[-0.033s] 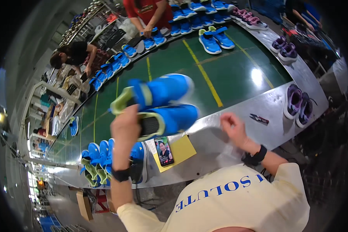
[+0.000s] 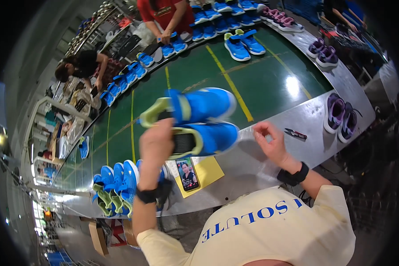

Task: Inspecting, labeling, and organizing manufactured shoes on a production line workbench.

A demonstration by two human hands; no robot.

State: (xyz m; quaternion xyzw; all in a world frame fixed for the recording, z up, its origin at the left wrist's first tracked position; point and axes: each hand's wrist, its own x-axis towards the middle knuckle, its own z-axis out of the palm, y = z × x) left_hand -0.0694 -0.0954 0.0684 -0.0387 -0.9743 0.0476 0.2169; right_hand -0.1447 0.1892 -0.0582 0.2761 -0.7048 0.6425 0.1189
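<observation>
- Our left grip (image 2: 157, 144) is closed at the heel end of a pair of blue shoes (image 2: 217, 139); we cannot make out where each fingertip sits.
- We have the 2 shoes side by side in the air, above the green surface (image 2: 199, 67) and the near edge of the table (image 2: 252, 167), toes to the right, pale-green linings showing.
- Our right grip (image 2: 272, 144) is apart from them, fingers half curled with a gap to the thumb; we see nothing in it.
- Near our right grip we see dark snips (image 2: 296, 134) on the table.
- Below the held pair we have a phone (image 2: 187, 175) lying on a yellow sheet (image 2: 212, 172).
- Left of our left forearm we see more blue shoes (image 2: 129, 181) grouped; at the right, 2 purple shoes (image 2: 335, 116) stand on the table.
- Across from us, a co-worker in a red shirt (image 2: 164, 15) has hands at other blue shoes (image 2: 178, 45).
</observation>
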